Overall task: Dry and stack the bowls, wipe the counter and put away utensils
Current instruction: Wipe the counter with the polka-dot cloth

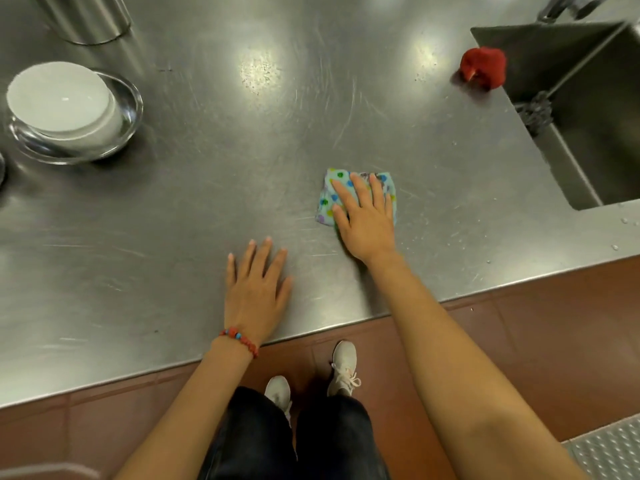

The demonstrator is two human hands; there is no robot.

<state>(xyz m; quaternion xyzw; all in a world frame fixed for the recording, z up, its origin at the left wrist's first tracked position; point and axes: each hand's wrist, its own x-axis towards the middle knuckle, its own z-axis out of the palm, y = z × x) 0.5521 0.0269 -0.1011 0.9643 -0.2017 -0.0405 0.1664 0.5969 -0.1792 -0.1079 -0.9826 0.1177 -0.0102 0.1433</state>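
Observation:
A folded light-blue cloth with coloured dots (pixel 327 199) lies on the steel counter (pixel 207 202). My right hand (pixel 363 220) presses flat on it, fingers spread, covering most of it. My left hand (pixel 256 292) rests flat on the bare counter near the front edge, holding nothing, a red bead bracelet on its wrist. At the far left a white bowl (pixel 62 98) sits upside down on top of a clear glass bowl (pixel 131 109).
A sink basin (pixel 595 126) is set into the counter at the right, with a red scrubber (pixel 483 67) on its rim and a steel wool pad (pixel 535 110) at its edge. A steel cylinder (pixel 90 15) stands at the back left. Water drops dot the counter near the sink.

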